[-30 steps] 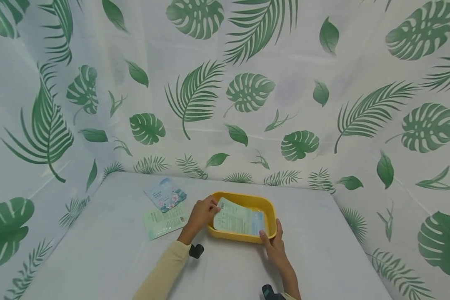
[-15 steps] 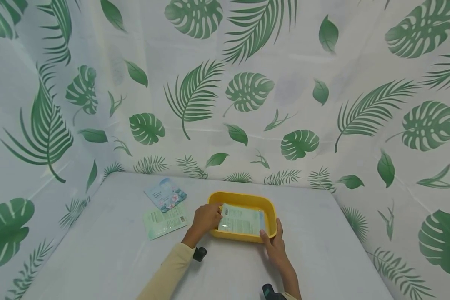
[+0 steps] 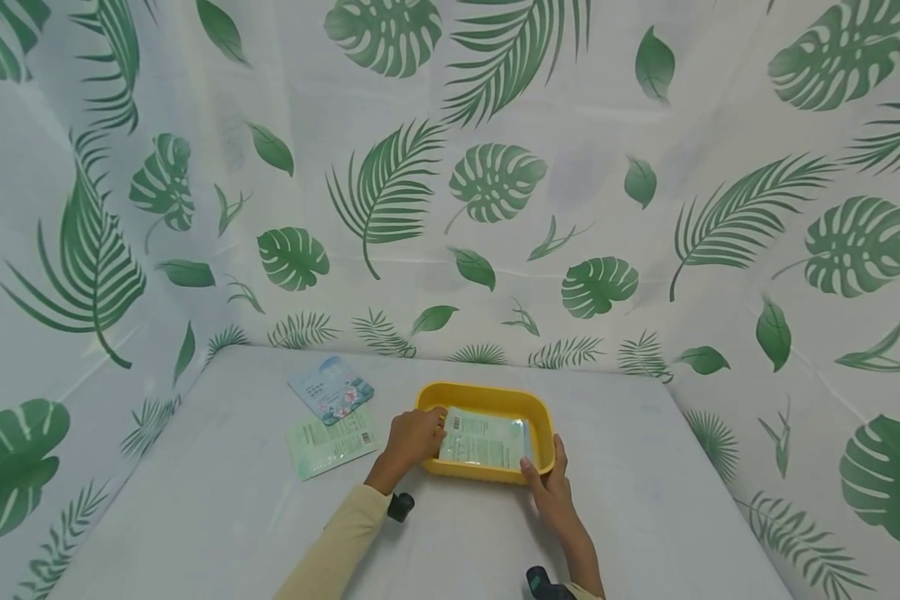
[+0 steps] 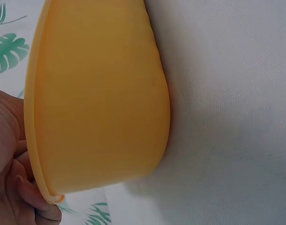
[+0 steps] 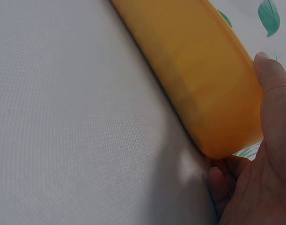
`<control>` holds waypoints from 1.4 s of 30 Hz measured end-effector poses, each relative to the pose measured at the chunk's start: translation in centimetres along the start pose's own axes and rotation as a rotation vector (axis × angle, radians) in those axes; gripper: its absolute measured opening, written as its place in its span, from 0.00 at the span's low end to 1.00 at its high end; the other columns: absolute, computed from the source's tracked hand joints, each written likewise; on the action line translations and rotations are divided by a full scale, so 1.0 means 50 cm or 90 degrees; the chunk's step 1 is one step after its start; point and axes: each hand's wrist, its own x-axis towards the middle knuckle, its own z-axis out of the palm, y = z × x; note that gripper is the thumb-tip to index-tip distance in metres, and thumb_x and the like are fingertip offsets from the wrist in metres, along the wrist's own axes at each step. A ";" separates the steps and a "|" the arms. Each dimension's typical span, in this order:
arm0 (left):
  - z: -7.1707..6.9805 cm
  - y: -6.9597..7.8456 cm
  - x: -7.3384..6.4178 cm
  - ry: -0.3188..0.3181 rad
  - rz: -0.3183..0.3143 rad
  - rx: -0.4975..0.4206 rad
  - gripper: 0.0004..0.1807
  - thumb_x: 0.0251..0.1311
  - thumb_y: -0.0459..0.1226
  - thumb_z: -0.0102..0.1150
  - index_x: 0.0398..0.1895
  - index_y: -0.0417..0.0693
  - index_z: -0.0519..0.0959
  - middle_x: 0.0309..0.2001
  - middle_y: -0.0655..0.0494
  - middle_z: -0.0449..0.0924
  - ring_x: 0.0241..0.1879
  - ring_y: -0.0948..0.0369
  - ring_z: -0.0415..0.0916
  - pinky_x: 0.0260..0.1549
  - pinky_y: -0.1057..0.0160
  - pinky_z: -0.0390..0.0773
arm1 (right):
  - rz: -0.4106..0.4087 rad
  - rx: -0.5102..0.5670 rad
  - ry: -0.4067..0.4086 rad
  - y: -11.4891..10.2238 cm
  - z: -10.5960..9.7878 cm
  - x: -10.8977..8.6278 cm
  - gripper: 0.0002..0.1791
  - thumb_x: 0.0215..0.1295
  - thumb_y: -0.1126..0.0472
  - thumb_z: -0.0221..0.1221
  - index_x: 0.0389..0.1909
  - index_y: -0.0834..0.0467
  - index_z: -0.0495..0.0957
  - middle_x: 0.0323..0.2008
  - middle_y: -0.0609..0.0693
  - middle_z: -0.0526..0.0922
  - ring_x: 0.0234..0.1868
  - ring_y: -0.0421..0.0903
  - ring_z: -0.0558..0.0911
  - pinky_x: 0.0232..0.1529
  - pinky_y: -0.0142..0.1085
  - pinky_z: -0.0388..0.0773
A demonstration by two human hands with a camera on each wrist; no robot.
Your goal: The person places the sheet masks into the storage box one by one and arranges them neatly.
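Observation:
A yellow plastic tray (image 3: 521, 404) stands on the white table in the head view. Inside it lies a flat light green packet (image 3: 486, 439), like a sheet-mask sachet, with fine print and a pale blue right end. My left hand (image 3: 414, 437) reaches over the tray's left end, its curled fingers at the packet's left edge; the fingertips are partly hidden. In the left wrist view, the tray's wall (image 4: 96, 93) hides the packet. My right hand (image 3: 549, 492) grips the front right corner, thumb (image 5: 269, 70) at the rim and fingers round the outside.
Left of the tray, a blue flowered packet (image 3: 333, 389) overlaps another light green packet (image 3: 330, 444) on the table (image 3: 645, 500). A white cloth with green leaves (image 3: 510, 275) hangs behind the table and along both sides.
My left hand has brought the green packet down and slightly right, from tilted over the tray's left rim to lying flat inside. My right hand has stayed at the corner.

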 end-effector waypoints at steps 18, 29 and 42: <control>0.003 -0.012 0.000 -0.031 0.070 0.068 0.13 0.64 0.41 0.58 0.50 0.53 0.81 0.17 0.63 0.64 0.17 0.64 0.59 0.20 0.66 0.59 | 0.014 -0.018 0.003 0.002 0.001 0.005 0.48 0.73 0.44 0.50 0.77 0.52 0.26 0.75 0.68 0.48 0.74 0.66 0.53 0.72 0.59 0.49; -0.010 -0.012 -0.005 -0.054 0.128 0.110 0.08 0.64 0.37 0.58 0.45 0.53 0.79 0.14 0.61 0.55 0.15 0.63 0.52 0.18 0.65 0.53 | 0.010 -0.021 0.000 0.003 0.001 0.005 0.48 0.73 0.44 0.50 0.77 0.53 0.26 0.74 0.69 0.49 0.73 0.66 0.55 0.71 0.60 0.50; -0.007 -0.013 0.001 -0.100 0.121 0.121 0.13 0.63 0.37 0.59 0.51 0.55 0.79 0.15 0.61 0.56 0.16 0.63 0.53 0.19 0.65 0.54 | 0.017 -0.022 0.000 0.002 0.003 0.006 0.49 0.73 0.44 0.50 0.76 0.52 0.25 0.75 0.69 0.46 0.74 0.67 0.52 0.72 0.60 0.48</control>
